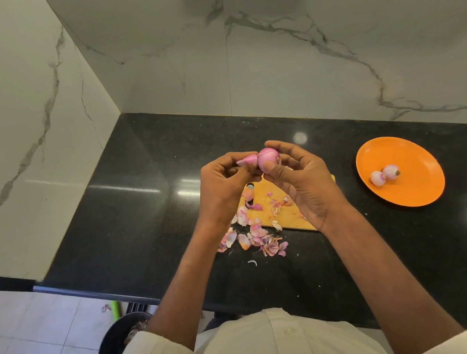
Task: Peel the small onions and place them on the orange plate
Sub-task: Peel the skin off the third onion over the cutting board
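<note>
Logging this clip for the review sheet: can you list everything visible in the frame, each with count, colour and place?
Small onion being peeled: one, pink, held above the board between both hands.
Peeled small onions: two, pale pink, touching, on the plate.
Round orange plate: one, on the counter to the right.
Wooden cutting board: one, tan, under the hands.
Loose onion skins: many, pink, on the board and counter near its front left.
Polished stone counter: one, black.
Marble-look wall: white, grey veins, behind.
Round bin: one, dark, on the floor lower left.
Left hand: pinches a skin strip.
Right hand: grips the onion.
</note>
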Demonstrator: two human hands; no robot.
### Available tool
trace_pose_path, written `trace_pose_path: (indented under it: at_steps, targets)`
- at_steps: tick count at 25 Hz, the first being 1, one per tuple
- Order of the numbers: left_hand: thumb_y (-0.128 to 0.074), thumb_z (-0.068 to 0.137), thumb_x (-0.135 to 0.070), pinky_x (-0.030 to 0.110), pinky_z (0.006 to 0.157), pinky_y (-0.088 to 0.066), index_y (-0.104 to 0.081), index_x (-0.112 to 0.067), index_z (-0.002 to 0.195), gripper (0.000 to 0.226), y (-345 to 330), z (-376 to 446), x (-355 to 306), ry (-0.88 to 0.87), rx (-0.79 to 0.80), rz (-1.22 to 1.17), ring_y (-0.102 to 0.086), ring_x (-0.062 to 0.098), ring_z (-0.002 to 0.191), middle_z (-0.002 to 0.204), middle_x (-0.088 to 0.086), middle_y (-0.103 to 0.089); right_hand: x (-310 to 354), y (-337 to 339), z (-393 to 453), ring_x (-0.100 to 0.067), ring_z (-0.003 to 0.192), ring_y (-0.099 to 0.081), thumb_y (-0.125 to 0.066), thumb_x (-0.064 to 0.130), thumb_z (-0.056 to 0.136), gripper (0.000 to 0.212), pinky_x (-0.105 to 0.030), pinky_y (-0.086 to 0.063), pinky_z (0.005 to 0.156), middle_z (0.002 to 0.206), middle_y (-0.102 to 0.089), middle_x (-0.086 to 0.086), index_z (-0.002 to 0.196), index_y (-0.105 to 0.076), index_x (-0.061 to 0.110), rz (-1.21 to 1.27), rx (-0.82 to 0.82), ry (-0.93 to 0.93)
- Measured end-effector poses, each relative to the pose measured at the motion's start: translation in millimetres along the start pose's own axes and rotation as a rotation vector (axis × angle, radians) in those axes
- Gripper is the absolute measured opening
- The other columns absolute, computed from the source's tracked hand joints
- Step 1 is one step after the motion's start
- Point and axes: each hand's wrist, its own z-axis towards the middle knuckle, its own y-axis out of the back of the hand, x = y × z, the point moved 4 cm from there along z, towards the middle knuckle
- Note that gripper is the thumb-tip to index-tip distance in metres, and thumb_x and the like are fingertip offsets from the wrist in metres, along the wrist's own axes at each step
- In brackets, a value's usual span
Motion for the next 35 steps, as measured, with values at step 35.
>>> trace_pose_path:
  at_steps: [35]
  targets:
    - [-0.078,0.098,-0.014,0.033,0.091,-0.065,-0.075,-0.004,0.125,0.030,-17.0,-8.4,-17.3,-0.303,0.114,0.428,-0.078,0.011,0.100,0.112,0.004,-0.080,-4.3,17.3,-8.7,-0.026,0.121,-0.071,-0.064,0.003,0.099,0.030,-0.039,-0.062,0.097,0.127,-0.075,-0.010,0.126,-0.074,0.011,0.009,-0.023,0.010]
